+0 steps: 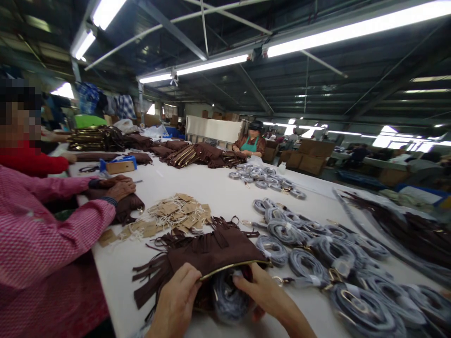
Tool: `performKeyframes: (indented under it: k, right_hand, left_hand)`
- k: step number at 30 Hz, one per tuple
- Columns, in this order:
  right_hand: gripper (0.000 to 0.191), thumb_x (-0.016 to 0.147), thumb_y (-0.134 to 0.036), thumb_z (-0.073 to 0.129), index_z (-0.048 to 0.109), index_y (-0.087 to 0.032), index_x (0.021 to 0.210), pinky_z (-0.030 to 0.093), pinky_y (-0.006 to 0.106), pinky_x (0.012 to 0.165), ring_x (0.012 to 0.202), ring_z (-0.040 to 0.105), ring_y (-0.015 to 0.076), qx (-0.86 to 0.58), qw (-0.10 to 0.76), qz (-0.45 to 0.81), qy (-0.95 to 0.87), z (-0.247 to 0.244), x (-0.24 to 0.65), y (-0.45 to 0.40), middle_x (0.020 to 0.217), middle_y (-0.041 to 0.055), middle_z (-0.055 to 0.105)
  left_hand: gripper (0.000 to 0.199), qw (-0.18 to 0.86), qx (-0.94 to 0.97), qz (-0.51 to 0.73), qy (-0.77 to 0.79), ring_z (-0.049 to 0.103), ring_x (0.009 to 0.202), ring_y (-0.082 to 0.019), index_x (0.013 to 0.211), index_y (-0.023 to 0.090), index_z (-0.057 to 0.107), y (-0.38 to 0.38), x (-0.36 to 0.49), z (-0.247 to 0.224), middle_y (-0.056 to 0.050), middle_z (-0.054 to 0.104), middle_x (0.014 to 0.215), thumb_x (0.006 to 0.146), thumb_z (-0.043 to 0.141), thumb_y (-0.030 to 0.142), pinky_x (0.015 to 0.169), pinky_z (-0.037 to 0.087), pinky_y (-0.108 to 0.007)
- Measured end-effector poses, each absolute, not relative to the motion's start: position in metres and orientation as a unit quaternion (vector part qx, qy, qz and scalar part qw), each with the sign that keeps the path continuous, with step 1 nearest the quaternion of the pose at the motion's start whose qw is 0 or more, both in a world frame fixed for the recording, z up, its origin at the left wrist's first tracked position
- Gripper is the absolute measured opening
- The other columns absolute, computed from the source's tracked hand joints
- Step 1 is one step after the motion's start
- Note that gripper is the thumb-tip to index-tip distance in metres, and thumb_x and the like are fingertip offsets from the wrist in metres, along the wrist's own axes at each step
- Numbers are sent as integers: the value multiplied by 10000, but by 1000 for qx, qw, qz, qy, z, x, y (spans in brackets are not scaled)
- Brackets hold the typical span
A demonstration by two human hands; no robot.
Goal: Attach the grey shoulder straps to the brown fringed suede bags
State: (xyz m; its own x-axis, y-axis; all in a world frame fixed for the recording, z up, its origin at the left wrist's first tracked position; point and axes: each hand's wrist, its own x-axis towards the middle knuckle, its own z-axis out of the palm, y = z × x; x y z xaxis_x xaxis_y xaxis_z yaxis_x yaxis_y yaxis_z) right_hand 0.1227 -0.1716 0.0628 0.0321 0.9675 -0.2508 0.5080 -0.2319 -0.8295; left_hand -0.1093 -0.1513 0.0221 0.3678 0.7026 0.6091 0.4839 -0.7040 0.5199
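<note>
Bag [211, 251]: on table [118, 286], mouth toward wearer; prob. light, soft, floppy; best held at zipper edge [230, 267], not fringe.
Strap coil [229, 300]: in bag mouth; plastic wrap prob. slippery; best held across full coil.
L hand [181, 291]: pinches bag by zipper, wrist low.
R hand [262, 291]: angled inward, thumb at coil; fingers part. hidden, full grip can't be told.

Left hand [180, 288] back up, fingers bent together; right hand [260, 287] apart, level with left, thumb pointing toward it, other fingers partly hidden; right forearm [294, 317] slanting inward
</note>
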Motion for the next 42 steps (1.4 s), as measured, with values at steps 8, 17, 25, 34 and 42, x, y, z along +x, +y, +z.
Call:
performKeyframes:
  k: [8, 17, 25, 34, 42]
  right_hand:
    - [533, 613, -360, 715, 537, -218, 1095, 557, 272, 562, 890, 658, 226, -559, 500, 578, -321, 37, 94, -166, 1032, 58, 664]
    - [192, 719, -352, 595, 650, -200, 823, 438, 408, 973, 1024, 601, 253, -556, 445, 446, -542, 57, 122, -162, 955, 54, 713]
    - [287, 854, -410, 399, 514, -218, 675, 435, 231, 472, 572, 634, 152, -608, 206, 423, -640, 81, 103, -188, 668, 18, 654]
    - [258, 896, -289, 359, 601, -238, 820, 461, 327, 704, 756, 668, 219, -711, 220, 128, -655, 99, 160, -182, 796, 44, 720]
    - [558, 715, -9, 429, 614, -196, 1208, 383, 321, 1019, 1195, 566, 218, -719, 157, 99, -670, 58, 207, -169, 1279, 72, 647]
  left_hand:
    - [207, 138, 827, 416, 351, 586, 755, -129, 857, 228, 558, -145, -116, 18, -16, 583, 841, 992, 403, 254, 675, 457, -185]
    - [527, 112, 871, 304, 371, 577, 1113, -258, 1218, 262, 544, -154, -148, 20, -78, 602, 1232, 715, 677, 175, 953, 496, -352]
    - [211, 120, 850, 263, 440, 606, 880, -200, 923, 217, 599, -176, -177, 35, -40, 645, 938, 790, 493, 92, 770, 504, -291]
    - [187, 32, 857, 290, 425, 638, 757, -200, 846, 226, 587, -167, -180, 28, -34, 666, 824, 841, 430, 125, 662, 518, -286]
    - [827, -65, 919, 274, 278, 400, 1358, -293, 1476, 246, 319, -159, -118, 36, -66, 405, 1505, 684, 492, 84, 1114, 357, -486]
